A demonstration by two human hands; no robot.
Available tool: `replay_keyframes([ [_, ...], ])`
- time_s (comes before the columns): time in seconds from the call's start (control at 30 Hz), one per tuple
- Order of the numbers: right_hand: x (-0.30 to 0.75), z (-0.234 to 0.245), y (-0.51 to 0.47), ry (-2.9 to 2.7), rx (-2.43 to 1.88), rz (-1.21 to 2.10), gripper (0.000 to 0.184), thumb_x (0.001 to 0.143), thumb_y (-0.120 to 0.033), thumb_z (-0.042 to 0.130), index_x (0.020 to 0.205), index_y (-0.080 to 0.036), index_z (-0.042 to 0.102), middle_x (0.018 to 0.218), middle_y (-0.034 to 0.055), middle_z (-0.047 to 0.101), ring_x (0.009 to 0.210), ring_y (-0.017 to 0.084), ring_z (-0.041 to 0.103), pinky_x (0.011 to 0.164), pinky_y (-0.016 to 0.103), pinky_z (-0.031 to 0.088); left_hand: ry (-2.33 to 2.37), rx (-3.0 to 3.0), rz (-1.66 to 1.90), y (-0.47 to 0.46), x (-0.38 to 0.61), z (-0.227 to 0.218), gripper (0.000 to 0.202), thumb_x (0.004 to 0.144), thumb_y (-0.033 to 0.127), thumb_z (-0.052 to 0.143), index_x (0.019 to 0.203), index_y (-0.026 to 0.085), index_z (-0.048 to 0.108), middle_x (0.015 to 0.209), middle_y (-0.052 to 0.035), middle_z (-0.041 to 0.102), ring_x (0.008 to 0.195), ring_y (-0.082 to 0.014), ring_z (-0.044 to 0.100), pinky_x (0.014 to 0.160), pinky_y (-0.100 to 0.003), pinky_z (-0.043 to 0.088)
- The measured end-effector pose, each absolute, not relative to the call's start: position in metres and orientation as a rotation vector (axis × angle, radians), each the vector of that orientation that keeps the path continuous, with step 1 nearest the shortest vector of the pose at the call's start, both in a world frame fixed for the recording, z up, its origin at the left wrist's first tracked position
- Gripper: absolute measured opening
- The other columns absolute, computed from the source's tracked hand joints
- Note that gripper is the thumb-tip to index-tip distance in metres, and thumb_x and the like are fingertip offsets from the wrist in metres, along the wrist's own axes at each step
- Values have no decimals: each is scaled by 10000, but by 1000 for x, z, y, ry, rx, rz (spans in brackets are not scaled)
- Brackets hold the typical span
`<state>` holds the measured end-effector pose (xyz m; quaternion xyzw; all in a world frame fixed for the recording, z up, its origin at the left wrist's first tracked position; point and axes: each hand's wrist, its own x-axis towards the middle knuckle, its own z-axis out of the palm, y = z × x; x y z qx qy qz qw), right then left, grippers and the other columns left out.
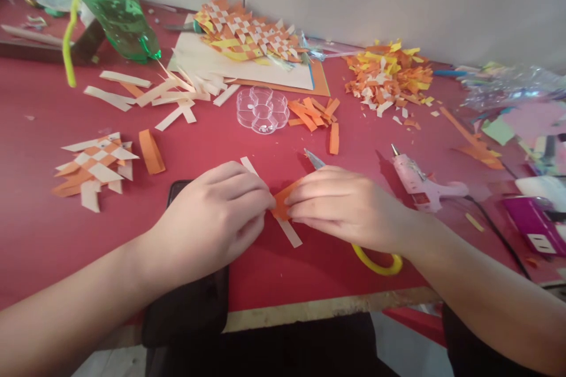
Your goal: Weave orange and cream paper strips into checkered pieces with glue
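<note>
Both hands meet at the middle of the red table [39, 224]. My left hand [216, 215] pinches the left end of an orange paper strip [283, 201], fingers closed. My right hand [342, 206] presses its fingertips together on the strip's right end. A cream paper strip [289, 231] lies crossed under the orange one. Scissors lie beneath my right hand, with the blade tip [315, 159] above it and the yellow handle [378, 263] below the wrist. A black phone [188, 300] lies partly under my left forearm.
A small woven orange-and-cream piece [95, 168] lies at the left. A pink glue gun [420, 182] rests at the right. Behind are a clear flower-shaped box [262, 109], loose strips [168, 97], a woven pile [247, 32], paper scraps [389, 76] and a green bottle [112, 3].
</note>
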<state>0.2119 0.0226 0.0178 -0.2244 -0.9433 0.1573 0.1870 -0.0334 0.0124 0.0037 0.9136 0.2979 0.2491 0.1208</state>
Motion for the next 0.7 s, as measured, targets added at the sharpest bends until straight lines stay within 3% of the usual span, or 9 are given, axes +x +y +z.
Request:
replay_keyframes([
  [0.37,211,13,26,-2741,-613,436,203,980,-193,524,1000,-193,726,1080,20,756,1034,181,663,885,360,510,760,2782,662,11,-35,3,316,862,24,435,884,137,729,954,-85,761,835,-237,697,713,-383,554],
  [0.7,211,15,22,-2763,-631,401,232,987,-169,501,1007,-200,730,1077,-5,758,1041,190,636,877,364,496,725,2822,533,13,-36,4,350,899,60,406,905,151,744,979,-108,736,895,-267,688,771,-437,595],
])
